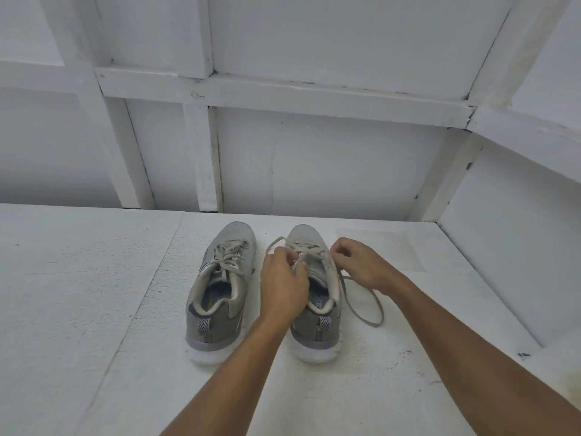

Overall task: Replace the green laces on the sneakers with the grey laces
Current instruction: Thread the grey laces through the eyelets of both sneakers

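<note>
- Only one view here, the head cam, looking down at both sneakers sitting side by side on a white bench [94, 278], toes pointing at the wall.
- I'm using the right sneaker [316, 339] as the landmark, since that's the one being worked on.
- The left sneaker [217, 291] is just beside it on its left. It's fully laced in a pale grey-beige lace, and no hand is on it.
- The left hand [283, 284] is over the right sneaker's tongue, with its grip curled shut around the grey lace [381, 313] up near the eyelets.
- The right hand [358, 265] is at the sneaker's right edge, thumb and fingers pinching the same lace.
- One slack loop trails onto the bench to the sneaker's right, and a smaller loop sticks out on its left near the toe.
- I can't spot any green lace anywhere in the shot.
- My read is that this is near the end: the grey lace looks threaded through the right sneaker and it's getting snugged or tied.
- The next move probably means pulling both ends even so the slack loops come in, then crossing them into a knot without yanking the eyelets crooked.
</note>
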Demonstrator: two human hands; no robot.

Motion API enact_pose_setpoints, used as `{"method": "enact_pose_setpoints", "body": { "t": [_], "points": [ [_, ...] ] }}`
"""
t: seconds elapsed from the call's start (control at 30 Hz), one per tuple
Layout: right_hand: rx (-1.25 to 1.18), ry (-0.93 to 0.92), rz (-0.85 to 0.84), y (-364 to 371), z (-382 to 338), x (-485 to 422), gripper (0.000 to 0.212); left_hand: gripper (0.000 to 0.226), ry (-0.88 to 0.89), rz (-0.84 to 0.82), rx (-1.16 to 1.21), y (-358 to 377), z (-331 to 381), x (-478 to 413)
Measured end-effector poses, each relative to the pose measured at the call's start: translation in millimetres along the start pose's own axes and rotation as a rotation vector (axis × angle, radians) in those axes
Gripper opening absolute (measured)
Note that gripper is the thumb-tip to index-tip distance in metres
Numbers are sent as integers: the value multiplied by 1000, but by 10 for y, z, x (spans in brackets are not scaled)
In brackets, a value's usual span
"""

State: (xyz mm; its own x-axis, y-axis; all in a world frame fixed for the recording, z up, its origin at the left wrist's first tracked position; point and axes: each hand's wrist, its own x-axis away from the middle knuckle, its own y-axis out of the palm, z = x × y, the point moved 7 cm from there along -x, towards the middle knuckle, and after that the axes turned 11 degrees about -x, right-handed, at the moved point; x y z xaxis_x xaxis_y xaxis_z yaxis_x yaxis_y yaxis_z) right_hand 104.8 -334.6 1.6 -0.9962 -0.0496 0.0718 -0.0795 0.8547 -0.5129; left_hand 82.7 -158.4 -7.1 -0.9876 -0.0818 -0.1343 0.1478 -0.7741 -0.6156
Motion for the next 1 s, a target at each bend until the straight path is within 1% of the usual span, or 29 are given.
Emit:
{"method": "enact_pose_setpoints", "body": {
  "t": [0.07,0.13,0.17,0.2,0.23,0.27,0.33,0.37,0.4,0.43,0.47,0.5,0.6,0.67,0.73,0.8,0.9,1.0],
  "points": [
    [46,18,4,-40,-15,8,15,9,2,11,32,11,-26,-2],
    [52,35,54,-153,-13,9,16,9,-11,19,62,25,-60,0],
    [4,41,91,-238,1,5,16,9,-19,20,74,32,-72,0],
    [-109,35,136,-334,2,2,17,10,-26,21,82,38,-84,-1],
    [-297,13,191,-441,9,-10,19,10,-30,21,87,43,-93,1],
    [-564,-15,262,-563,17,-21,21,10,-34,21,90,47,-101,4],
    [-1247,-64,441,-847,81,-2,16,10,-38,22,95,55,-101,11],
    [-1531,-117,499,-977,114,6,14,10,-38,23,97,55,-97,12],
    [-1710,-176,537,-1093,105,28,25,10,-36,25,99,55,-93,13],
    [-1777,-200,561,-1193,94,43,37,11,-32,27,97,50,-82,14],
    [-1780,-202,572,-1280,73,65,42,11,-30,28,92,48,-79,16],
    [-1738,-192,586,-1358,64,87,38,12,-28,27,89,47,-73,20],
    [-1558,-156,595,-1497,14,124,17,14,-25,33,74,33,-59,25],
    [-1505,-166,604,-1574,-48,150,19,13,-23,34,38,8,-22,23],
    [-1513,-182,607,-1634,-93,183,22,9,-7,27,-10,-24,30,17],
    [-1514,-194,613,-1699,-99,220,21,5,5,21,-41,-35,73,2],
    [-1481,-178,619,-1768,-84,238,18,15,35,1,-112,-16,134,-54],
    [-1490,-188,637,-1858,-99,273,18,34,105,-90,-265,46,281,-135]
  ]
}}
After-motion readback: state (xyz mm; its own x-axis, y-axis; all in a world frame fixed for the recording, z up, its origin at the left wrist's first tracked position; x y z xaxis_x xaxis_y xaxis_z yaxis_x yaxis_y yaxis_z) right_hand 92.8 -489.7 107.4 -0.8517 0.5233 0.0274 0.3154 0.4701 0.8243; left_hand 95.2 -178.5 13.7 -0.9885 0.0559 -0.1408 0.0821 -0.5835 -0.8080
